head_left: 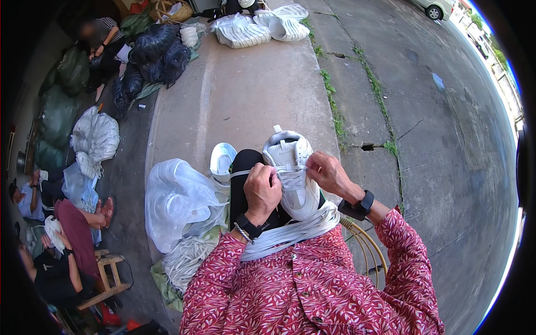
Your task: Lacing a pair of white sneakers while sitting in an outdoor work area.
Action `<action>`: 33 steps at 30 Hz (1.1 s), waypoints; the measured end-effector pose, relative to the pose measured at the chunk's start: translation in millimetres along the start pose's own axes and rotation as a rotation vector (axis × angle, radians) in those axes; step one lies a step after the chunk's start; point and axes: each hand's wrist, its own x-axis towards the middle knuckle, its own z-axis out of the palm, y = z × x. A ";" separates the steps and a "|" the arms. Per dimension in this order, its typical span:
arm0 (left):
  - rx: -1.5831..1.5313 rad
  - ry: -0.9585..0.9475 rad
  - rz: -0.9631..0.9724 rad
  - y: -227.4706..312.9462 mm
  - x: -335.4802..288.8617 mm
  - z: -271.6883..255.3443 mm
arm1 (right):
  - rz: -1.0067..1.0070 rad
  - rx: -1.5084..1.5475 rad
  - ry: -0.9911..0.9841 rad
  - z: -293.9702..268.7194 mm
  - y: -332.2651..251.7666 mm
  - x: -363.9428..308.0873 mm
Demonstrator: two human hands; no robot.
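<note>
A white sneaker (294, 192) rests on my lap, its toe toward me and its heel tab pointing away. White shoelace (291, 177) runs across its upper part in rows. My left hand (263, 191) is closed at the shoe's left side, pinching the lace, whose loose end sticks out to the left. On the opposite side my right hand (328, 174) pinches lace close to the eyelets. A thick bundle of white laces (290, 237) lies across my lap, just below the toe.
Left of my legs are a clear plastic bag (177, 201) with white things inside, a small white tub (223, 158) and a heap of white laces (190, 261). Black bags (156, 47) and white bundles (240, 30) lie farther off. Several people sit at the left.
</note>
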 end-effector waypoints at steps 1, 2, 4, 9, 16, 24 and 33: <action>0.000 0.000 0.000 -1.3 0.2 -1.0 | -0.019 0.006 0.001 -0.3 0.1 0.8; -0.139 -0.071 -0.100 -3.3 0.7 -3.0 | -0.048 0.020 0.029 -0.6 0.1 1.5; -0.315 -0.194 -0.212 -7.1 2.4 -7.9 | -0.077 0.036 0.055 -2.0 -1.5 2.9; -0.234 -0.373 -0.068 -11.8 11.9 -15.8 | 0.035 0.018 -0.001 -9.4 -8.3 8.2; 0.057 -0.291 0.158 -10.3 20.4 -14.4 | -0.116 -0.164 -0.005 -18.4 -15.9 15.4; 0.005 -0.201 0.192 -11.2 23.5 -12.4 | -0.167 -0.250 -0.029 -24.9 -17.7 22.0; 0.036 -0.268 0.216 -11.1 26.6 -17.3 | -0.258 -0.339 0.066 -49.0 -6.2 24.0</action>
